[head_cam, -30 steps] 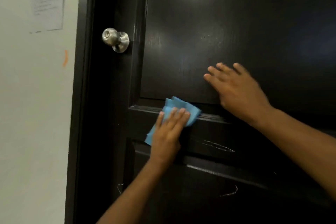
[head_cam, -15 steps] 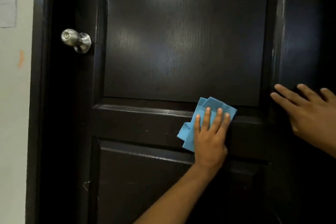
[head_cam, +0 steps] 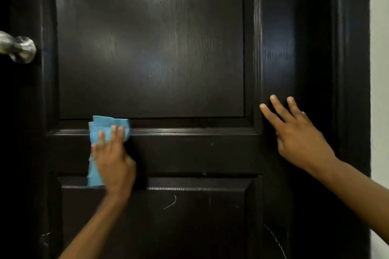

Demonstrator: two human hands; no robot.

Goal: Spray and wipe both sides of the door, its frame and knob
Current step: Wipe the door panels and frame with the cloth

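Far left, the metal knob [head_cam: 20, 48] pokes in from the edge, blurred and partly cut off, well apart from the action on the dark door [head_cam: 147, 48]. The left hand [head_cam: 113, 160] lies flat with fingers straight, pressing a folded blue cloth [head_cam: 105, 126] onto the moulding of the middle rail, cloth showing above and left of the fingertips. Over right, the right hand [head_cam: 299, 134] spreads open fingers on the stile, apparently touching it, beside the dark frame [head_cam: 353, 69] and a strip of pale wall [head_cam: 380, 90].
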